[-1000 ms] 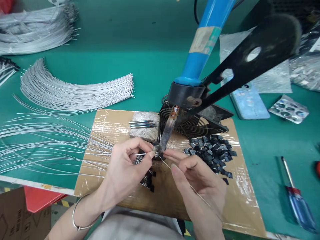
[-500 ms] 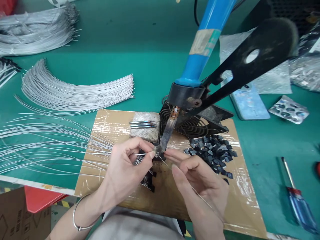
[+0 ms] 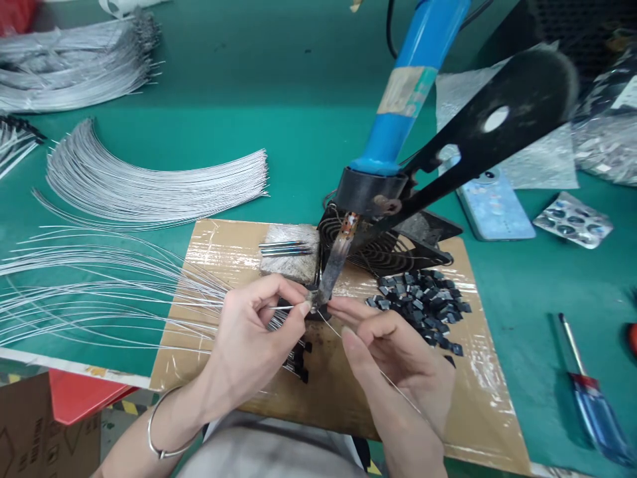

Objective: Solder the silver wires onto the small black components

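A soldering iron [image 3: 393,136] with a blue handle points down in a black stand, its tip between my hands. My left hand [image 3: 256,338] is closed in a pinch on a thin white wire [image 3: 281,307], its end right at the tip. The wire's very end is hidden by fingertips and iron. My right hand [image 3: 403,378] is closed around a strand of solder wire [image 3: 330,326], which runs from the tip down across the palm. Under my left hand, wires with black connectors [image 3: 297,365] lie on the cardboard [image 3: 199,252].
Small black connector pieces [image 3: 423,302] are heaped right of my right hand. Behind the iron lies a black fan [image 3: 383,249]. A bundle of white wires [image 3: 159,189] rests at left. Further right are a phone [image 3: 495,206], a blister pack [image 3: 572,220] and a screwdriver [image 3: 594,398].
Both hands stay almost in place at the iron's tip. The whole view has shifted very slightly; nothing has been picked up or let go.
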{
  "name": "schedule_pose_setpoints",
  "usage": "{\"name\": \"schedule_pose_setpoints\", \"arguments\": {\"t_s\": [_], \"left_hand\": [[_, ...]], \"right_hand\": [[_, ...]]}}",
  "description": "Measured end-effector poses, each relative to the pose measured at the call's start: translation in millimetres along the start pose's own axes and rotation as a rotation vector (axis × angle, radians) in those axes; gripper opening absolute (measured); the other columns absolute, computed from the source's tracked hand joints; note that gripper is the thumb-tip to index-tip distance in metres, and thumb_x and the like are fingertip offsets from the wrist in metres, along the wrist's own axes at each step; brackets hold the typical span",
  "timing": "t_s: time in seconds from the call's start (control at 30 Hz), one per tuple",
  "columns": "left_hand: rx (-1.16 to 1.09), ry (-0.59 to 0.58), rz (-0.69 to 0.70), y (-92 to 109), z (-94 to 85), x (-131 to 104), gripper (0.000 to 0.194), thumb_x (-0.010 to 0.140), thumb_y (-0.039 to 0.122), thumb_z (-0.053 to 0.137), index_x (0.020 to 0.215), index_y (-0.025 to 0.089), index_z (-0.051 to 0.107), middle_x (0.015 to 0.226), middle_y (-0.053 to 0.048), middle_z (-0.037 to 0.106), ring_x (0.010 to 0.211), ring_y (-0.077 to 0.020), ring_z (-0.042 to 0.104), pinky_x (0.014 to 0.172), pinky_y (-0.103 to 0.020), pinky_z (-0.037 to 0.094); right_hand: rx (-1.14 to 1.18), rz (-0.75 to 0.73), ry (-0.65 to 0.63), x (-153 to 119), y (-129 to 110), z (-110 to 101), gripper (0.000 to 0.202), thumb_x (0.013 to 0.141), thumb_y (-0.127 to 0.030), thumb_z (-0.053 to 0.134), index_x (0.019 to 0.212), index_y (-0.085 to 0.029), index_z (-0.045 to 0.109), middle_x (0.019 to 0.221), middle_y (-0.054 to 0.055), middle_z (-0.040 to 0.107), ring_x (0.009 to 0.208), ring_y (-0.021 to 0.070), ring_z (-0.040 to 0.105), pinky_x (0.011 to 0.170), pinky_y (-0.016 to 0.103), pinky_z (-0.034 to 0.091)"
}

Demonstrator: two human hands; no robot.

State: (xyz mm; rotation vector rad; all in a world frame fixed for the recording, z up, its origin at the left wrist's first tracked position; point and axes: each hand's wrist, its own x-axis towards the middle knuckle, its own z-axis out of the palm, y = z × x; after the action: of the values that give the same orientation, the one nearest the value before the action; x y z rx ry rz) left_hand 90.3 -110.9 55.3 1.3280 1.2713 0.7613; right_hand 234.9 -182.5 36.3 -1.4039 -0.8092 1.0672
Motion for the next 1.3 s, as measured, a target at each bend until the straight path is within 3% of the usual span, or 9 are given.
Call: {"name": "schedule_pose_setpoints", "arguments": {"t_s": [0.3, 0.53, 1.3], "left_hand": [[-0.003, 0.018, 0.011, -2.0, 0.9, -0.8, 0.009, 0.083, 0.016, 0.068, 0.074, 0.018, 0.069, 0.086, -0.004, 0.077, 0.076, -0.0172, 0.070, 0.061, -0.025, 0.048], [0.003, 0.011, -0.004, 1.1, 2.2, 0.7, 0.009, 0.083, 0.017, 0.067, 0.074, 0.017, 0.068, 0.084, -0.004, 0.077, 0.075, -0.0173, 0.069, 0.062, -0.025, 0.049], [0.044, 0.021, 0.002, 2.8, 1.8, -0.7, 0.010, 0.083, 0.017, 0.067, 0.073, 0.017, 0.068, 0.085, -0.006, 0.077, 0.075, -0.0179, 0.070, 0.060, -0.025, 0.050]], "right_hand": [[-0.004, -0.030, 0.001, -0.6, 0.1, 0.7, 0.021, 0.097, -0.020, 0.066, 0.077, -0.025, 0.061, 0.118, 0.001, 0.080, 0.110, 0.0131, 0.076, 0.099, 0.020, 0.056], [-0.005, -0.007, 0.019, -0.3, 2.5, 0.9, 0.022, 0.096, -0.023, 0.068, 0.076, -0.024, 0.060, 0.118, 0.006, 0.080, 0.110, 0.0197, 0.076, 0.099, 0.031, 0.059], [0.003, -0.006, 0.046, -2.1, 2.6, 2.8, 0.022, 0.095, -0.025, 0.071, 0.075, -0.024, 0.062, 0.116, 0.009, 0.080, 0.110, 0.0229, 0.076, 0.099, 0.037, 0.061]]}}
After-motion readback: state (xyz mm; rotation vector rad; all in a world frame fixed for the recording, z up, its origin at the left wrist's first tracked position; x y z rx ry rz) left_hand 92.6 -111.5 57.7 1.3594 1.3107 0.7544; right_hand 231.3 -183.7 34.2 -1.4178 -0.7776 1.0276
